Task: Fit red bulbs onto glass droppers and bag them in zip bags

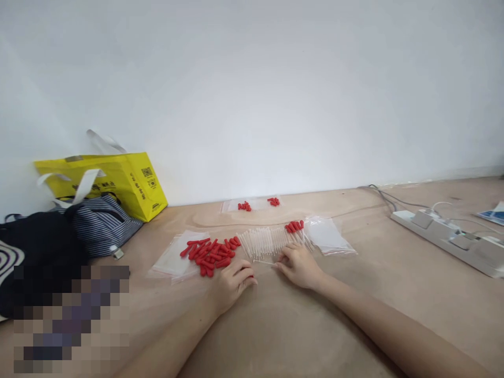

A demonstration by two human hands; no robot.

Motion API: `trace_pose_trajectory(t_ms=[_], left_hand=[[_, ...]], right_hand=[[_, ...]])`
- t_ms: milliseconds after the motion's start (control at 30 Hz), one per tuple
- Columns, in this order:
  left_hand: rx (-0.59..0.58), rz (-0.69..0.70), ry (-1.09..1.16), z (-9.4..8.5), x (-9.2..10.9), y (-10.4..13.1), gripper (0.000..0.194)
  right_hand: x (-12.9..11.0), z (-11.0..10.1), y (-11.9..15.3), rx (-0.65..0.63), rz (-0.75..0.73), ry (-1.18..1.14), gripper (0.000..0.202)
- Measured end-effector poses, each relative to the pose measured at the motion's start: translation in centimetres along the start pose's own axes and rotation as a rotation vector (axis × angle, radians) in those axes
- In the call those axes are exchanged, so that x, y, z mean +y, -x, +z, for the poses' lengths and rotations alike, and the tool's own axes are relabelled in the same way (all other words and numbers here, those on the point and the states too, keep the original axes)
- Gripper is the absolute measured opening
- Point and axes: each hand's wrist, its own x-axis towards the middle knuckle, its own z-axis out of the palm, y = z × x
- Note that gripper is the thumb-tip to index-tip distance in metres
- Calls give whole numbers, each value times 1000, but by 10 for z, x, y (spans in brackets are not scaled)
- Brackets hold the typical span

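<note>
My left hand (234, 283) is closed in a pinch, and a bit of red shows at its fingertips, apparently one of the small red teardrop-shaped pieces. Just beyond it lies a loose pile of such red pieces (212, 256), partly on clear plastic bags (173, 260). Between thumb and fingers, my right hand (298, 266) pinches the end of a thin white stick (263, 262), which points left toward my left hand. Behind both hands is a row of white sticks (262, 240). Several red pieces (295, 226) sit at the far ends of sticks on the right.
A clear bag with white contents (328, 235) lies right of the row. Near the wall is another bag (260, 205) with red pieces. A yellow bag (136, 184) and a striped bag (104, 223) stand left; a power strip (449, 241) with cables lies right.
</note>
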Motion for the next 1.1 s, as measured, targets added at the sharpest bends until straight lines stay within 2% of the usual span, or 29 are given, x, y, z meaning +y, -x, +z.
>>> trace_pose_trajectory(t_ms=[167, 333, 400, 533, 633, 700, 767, 900, 1000, 1100], left_hand=[[-92, -67, 100, -9, 3, 1, 17], [-111, -205, -42, -17, 3, 1, 19], [-143, -197, -79, -15, 1, 1, 24], [-202, -112, -13, -9, -1, -2, 19], [-224, -130, 44, -8, 1, -4, 19], [-197, -199, 85, -7, 3, -5, 17], [-115, -308, 153, -5, 4, -5, 12], [50, -544, 483, 2, 3, -5, 8], [85, -678, 721, 5, 3, -7, 11], [77, -765, 817, 5, 4, -8, 16]], right_hand=[[-6, 16, -8, 17, -39, -102, 15], [-8, 19, -8, 15, -16, -49, 11], [-8, 17, -7, 27, 11, -1, 11], [-6, 14, -5, 51, 66, 63, 11], [-4, 15, -5, 58, 82, 84, 12], [-3, 16, -5, 77, 74, 91, 13], [-2, 17, -5, 114, 47, 103, 15], [-1, 16, -3, 180, -26, 128, 20], [-4, 16, 0, 190, -99, 96, 20], [-9, 16, 2, 171, -174, 60, 20]])
